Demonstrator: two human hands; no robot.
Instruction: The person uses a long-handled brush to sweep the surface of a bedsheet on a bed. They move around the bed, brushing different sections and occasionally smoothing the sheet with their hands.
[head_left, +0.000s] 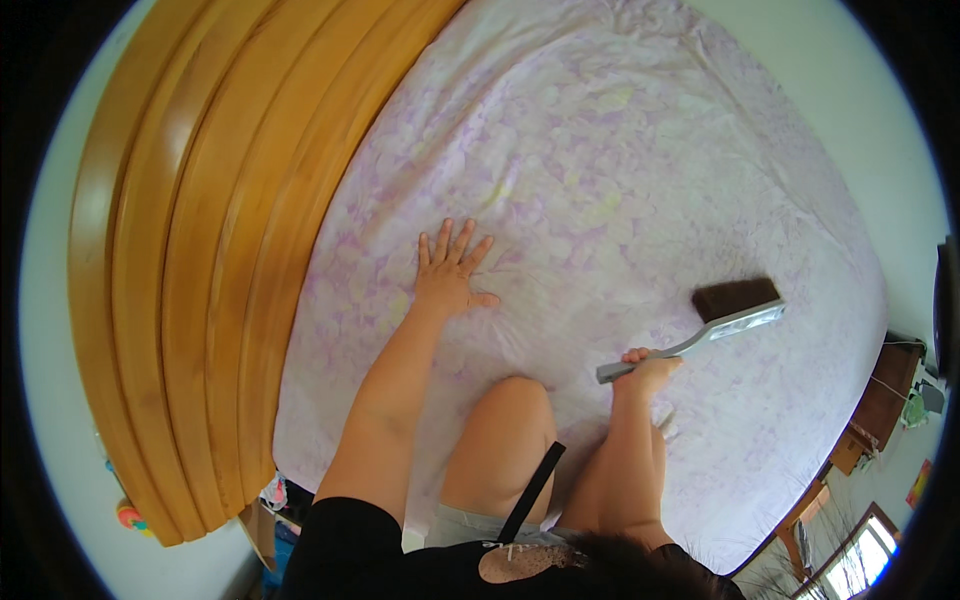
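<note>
My left hand (448, 279) lies palm down with fingers spread on a fitted bed sheet (570, 210) in pale purple and white, with nothing in its grasp. My right hand (649, 369) is closed around the grey plastic handle of a bed brush (739, 304). The brush's dark brown bristles point away from me, at or just over the sheet on the right; whether they touch it I cannot tell. Both my knees (510, 420) rest on the bed between my arms. Small wrinkles run through the sheet near my left palm.
A slatted wooden headboard (202, 247) rises along the bed's left side. White wall (817, 82) borders the far right edge. Beyond the bed at lower right stand a brown wooden cabinet (885, 394) and a window (862, 559). A black strap (531, 491) hangs before my lap.
</note>
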